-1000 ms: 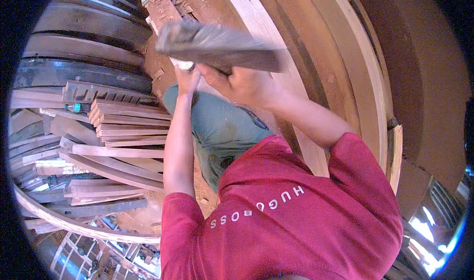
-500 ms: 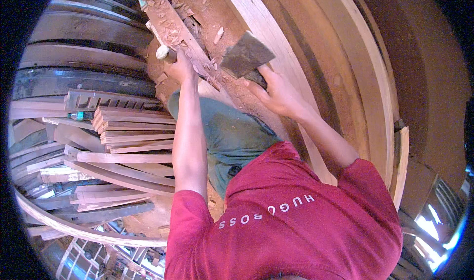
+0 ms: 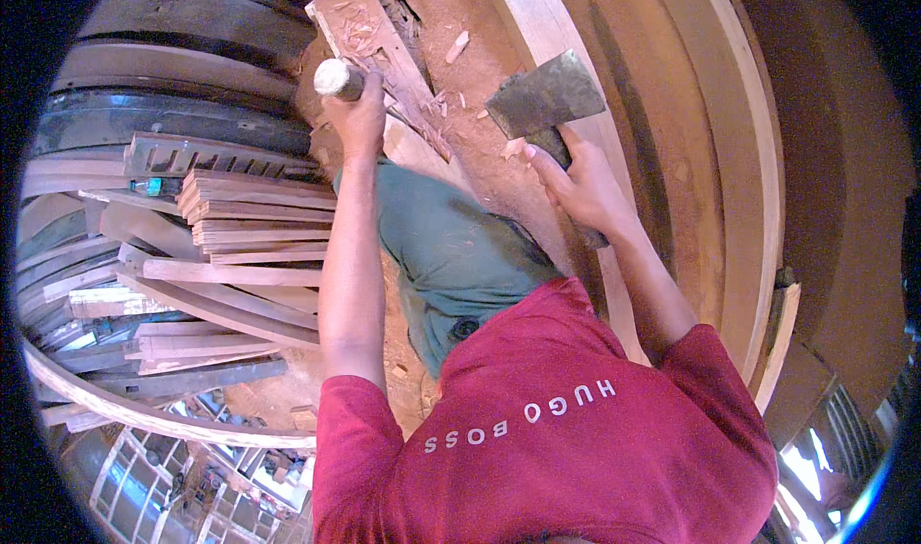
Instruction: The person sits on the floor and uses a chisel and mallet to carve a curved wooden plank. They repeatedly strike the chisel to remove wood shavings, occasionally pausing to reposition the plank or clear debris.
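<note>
1. Gripping a round-handled tool (image 3: 336, 78), your left hand (image 3: 358, 114) is curled closed around it. The pale, round end of the handle points up toward you. It could be a chisel, but your fist hides the other end, so I cannot tell.

2. Your right hand (image 3: 587, 181) is closed too, and it has hold of a wooden mallet (image 3: 545, 93) by the handle. The dark, blocky head sticks out past your fingers.

3. Look at the gap: the mallet head is off to the right of the pale handle end. They are well apart and do not touch.

4. The wooden board (image 3: 401, 62) lies ahead of you, between your two hands. Its long way runs on a slant, from the top left down and right toward your leg (image 3: 441, 223). Your left hand is nearer, just by the board's left edge. I cannot tell if it touches.

5. Curly wood shavings (image 3: 360, 37) lie on the board. A wood chip (image 3: 514, 148) shows by your right thumb.

6. On your left is a stack of thin boards (image 3: 259, 210). A small teal thing (image 3: 146, 186) near it may be a bottle. It is too small to tell what is inside.
</note>
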